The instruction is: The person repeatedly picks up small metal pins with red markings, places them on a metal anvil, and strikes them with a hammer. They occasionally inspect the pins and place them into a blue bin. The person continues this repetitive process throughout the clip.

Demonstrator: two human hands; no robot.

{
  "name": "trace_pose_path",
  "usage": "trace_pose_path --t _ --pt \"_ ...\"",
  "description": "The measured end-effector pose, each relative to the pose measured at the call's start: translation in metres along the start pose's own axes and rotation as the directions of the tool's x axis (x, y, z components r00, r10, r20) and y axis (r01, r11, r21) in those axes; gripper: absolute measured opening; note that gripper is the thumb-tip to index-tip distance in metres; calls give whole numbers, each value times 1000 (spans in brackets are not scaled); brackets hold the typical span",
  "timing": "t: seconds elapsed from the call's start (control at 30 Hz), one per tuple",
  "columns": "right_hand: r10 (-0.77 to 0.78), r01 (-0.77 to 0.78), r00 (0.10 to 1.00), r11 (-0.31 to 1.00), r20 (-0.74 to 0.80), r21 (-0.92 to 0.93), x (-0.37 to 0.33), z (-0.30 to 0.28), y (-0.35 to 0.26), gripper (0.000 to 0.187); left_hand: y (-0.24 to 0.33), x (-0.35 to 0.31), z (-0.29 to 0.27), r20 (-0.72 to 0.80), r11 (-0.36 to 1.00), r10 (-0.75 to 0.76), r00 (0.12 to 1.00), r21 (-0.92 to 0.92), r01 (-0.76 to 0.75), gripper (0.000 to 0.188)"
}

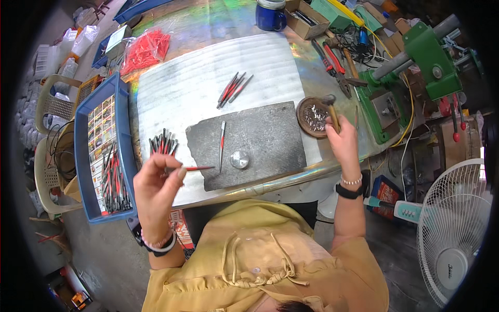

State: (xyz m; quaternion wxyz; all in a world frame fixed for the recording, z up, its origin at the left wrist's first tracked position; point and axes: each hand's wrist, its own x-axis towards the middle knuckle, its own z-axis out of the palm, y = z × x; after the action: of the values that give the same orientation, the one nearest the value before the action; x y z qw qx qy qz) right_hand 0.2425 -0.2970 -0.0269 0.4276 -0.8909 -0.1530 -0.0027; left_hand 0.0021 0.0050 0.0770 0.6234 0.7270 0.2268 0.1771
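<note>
My left hand (158,187) pinches a slim red pointed piece (198,168) between thumb and fingers, over the slab's left edge. My right hand (343,139) grips a small hammer (334,115) by its wooden handle, its head over the rim of a round brown bowl (301,120) of small silvery metal pieces. On the dark grey stone slab (270,140) lie one slim red, black and silver tool (222,143) and a shiny round clear or metal piece (239,159). Similar slim tools (234,89) lie beyond the slab. Another bunch (163,143) rests beside my left hand.
A blue tray (79,156) at left holds many more slim tools. Behind it sits a bag of red parts (148,51). Pliers (340,83), a green hand press (384,112) and a blue mug (270,15) stand or lie at the far right. A white fan (452,229) is at right.
</note>
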Motion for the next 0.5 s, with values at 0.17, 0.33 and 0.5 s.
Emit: trace_pose_path --t 0.17,0.33,0.5 --pt "-96 130 990 894 99 -428 24 10 10 23 -3 -19 8 75 910 245 967 327 -256 11" --pt "-62 107 992 869 109 -483 32 20 8 20 -12 -19 15 95 852 285 954 430 -298 12" --pt "-17 40 998 917 61 -397 34 24 18 19 -24 -18 13 69 866 274 959 416 -277 8"
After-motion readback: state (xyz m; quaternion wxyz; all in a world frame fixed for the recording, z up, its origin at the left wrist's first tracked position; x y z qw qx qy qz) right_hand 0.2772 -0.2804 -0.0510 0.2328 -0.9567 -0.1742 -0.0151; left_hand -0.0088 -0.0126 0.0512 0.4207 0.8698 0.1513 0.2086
